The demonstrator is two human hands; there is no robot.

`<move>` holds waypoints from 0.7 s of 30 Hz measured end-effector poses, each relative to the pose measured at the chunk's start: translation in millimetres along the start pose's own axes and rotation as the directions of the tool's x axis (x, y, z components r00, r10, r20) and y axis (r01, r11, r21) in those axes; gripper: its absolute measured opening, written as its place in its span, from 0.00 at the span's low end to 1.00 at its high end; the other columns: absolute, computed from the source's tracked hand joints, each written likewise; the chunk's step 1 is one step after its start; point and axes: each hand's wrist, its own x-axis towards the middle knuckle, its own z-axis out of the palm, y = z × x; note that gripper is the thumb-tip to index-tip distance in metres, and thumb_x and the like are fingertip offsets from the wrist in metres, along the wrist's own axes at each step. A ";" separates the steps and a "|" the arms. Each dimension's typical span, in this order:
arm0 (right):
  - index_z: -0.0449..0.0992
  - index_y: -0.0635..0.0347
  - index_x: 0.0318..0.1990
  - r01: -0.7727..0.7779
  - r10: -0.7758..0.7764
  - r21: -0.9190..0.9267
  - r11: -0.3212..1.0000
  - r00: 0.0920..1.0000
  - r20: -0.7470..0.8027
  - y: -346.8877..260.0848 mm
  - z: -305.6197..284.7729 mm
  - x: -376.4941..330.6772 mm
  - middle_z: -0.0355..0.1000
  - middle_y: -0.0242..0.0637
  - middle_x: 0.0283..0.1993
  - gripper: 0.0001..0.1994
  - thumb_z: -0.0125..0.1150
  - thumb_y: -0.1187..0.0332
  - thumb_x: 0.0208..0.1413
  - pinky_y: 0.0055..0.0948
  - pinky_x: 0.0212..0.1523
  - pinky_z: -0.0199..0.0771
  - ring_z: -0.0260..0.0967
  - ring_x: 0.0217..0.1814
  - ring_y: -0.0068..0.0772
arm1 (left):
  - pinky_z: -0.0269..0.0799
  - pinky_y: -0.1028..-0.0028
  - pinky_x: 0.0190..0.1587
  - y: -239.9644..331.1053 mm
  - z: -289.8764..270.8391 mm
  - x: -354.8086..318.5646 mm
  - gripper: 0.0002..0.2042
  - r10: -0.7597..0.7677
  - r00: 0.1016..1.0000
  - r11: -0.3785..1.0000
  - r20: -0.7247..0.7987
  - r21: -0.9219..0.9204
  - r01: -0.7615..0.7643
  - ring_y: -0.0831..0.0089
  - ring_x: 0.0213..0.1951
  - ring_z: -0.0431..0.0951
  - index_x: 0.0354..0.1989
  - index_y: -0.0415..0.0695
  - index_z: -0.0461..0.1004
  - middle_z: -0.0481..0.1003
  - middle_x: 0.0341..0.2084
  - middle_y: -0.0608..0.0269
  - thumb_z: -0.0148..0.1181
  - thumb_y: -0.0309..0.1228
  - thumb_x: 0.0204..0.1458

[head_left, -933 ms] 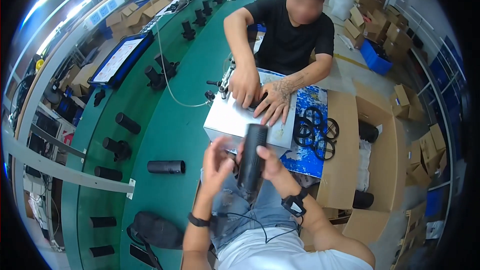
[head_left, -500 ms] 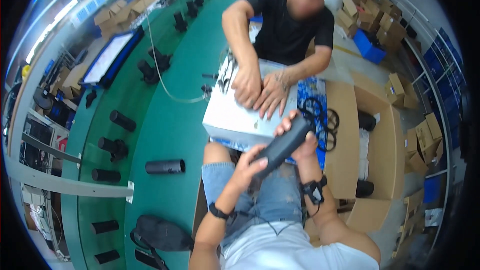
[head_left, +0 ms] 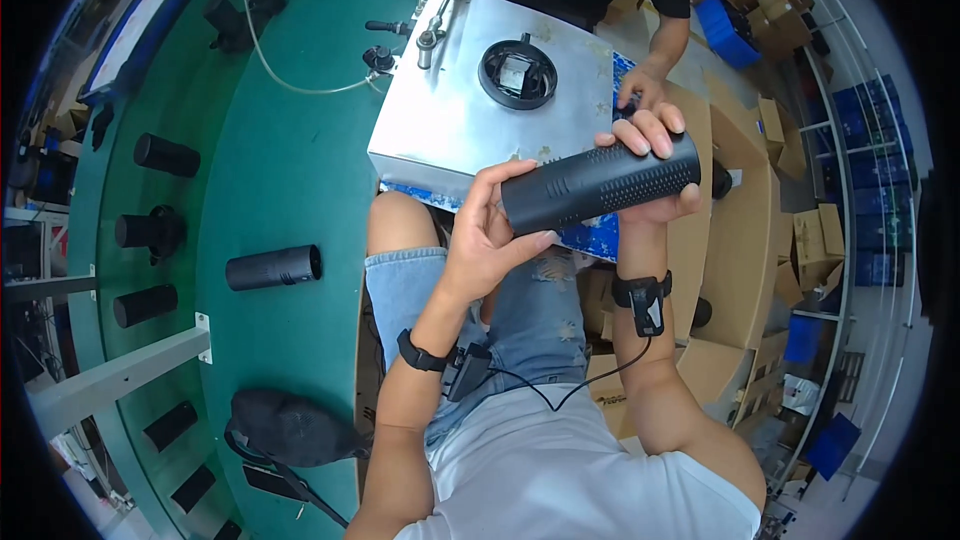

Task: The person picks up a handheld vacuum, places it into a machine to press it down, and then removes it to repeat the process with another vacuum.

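Between my two hands is a black plastic cylinder (head_left: 590, 185) with rows of small holes, held nearly level and tilted up to the right. My left hand (head_left: 485, 240) grips its left end, fingers on top and thumb below. Around its right end wraps my right hand (head_left: 655, 145), fingers over the top. Just beyond the cylinder stands a silver metal box (head_left: 440, 105). On its top sits a round black ring part (head_left: 518, 73) with a square metal piece in the middle. A metal clamp (head_left: 440, 15) is mounted at the box's left edge.
A co-worker's hand (head_left: 645, 88) is at the box's right side. Another black cylinder (head_left: 273, 268) lies on the green bench (head_left: 290, 160), near a black bag (head_left: 290, 427). Several more line the bench's left ledge. An open cardboard box (head_left: 745, 240) stands at the right.
The co-worker's hands have left the box top, revealing the round black part. My hands have turned the cylinder from steep to nearly level. My view has shifted.
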 end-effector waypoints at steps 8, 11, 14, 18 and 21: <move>0.60 0.44 0.48 -0.144 0.175 -0.230 0.962 0.977 0.120 2.0 -6.5 40.3 0.64 0.22 0.41 0.34 0.79 0.59 0.35 0.40 0.61 0.55 0.63 0.48 0.29 | 0.70 0.79 0.24 -9.0 -29.6 6.2 0.26 -0.230 0.963 0.939 0.141 -0.226 0.258 0.72 0.23 0.76 0.47 0.35 0.68 0.77 0.27 0.54 0.45 0.51 0.60; 0.60 0.44 0.48 -0.181 0.183 -0.029 0.983 0.973 0.144 11.4 -6.9 45.8 0.65 0.22 0.42 0.33 0.79 0.63 0.37 0.40 0.61 0.55 0.64 0.48 0.28 | 0.66 0.81 0.20 -12.7 -27.5 9.7 0.39 -0.388 0.916 0.902 0.106 -0.159 0.400 0.73 0.19 0.76 0.35 0.36 0.74 0.76 0.20 0.57 0.28 0.64 0.59; 0.60 0.47 0.48 -0.196 0.191 0.006 0.981 0.961 0.201 16.5 -20.4 52.3 0.63 0.25 0.41 0.30 0.75 0.63 0.40 0.38 0.61 0.56 0.63 0.48 0.28 | 0.67 0.81 0.21 -28.6 -34.8 8.2 0.37 -0.397 0.892 0.851 0.217 -0.275 0.446 0.74 0.22 0.76 0.41 0.38 0.74 0.77 0.23 0.58 0.26 0.61 0.62; 0.59 0.56 0.53 0.076 -0.103 -0.550 0.832 0.995 -0.018 -3.4 -13.0 89.5 0.58 0.32 0.43 0.29 0.65 0.62 0.44 0.38 0.63 0.56 0.59 0.50 0.30 | 0.67 0.80 0.26 -33.1 -45.8 5.2 0.26 -0.456 0.872 0.887 0.177 0.013 0.461 0.77 0.26 0.76 0.49 0.36 0.70 0.77 0.30 0.58 0.37 0.50 0.65; 0.65 0.60 0.51 0.112 -0.123 -0.744 0.659 0.992 0.040 -0.8 -32.1 121.0 0.66 0.38 0.44 0.21 0.61 0.70 0.48 0.35 0.56 0.65 0.65 0.49 0.35 | 0.69 0.83 0.30 -32.0 -44.1 1.0 0.19 -0.420 0.892 0.901 0.169 0.193 0.388 0.79 0.30 0.75 0.50 0.37 0.70 0.76 0.32 0.60 0.42 0.40 0.64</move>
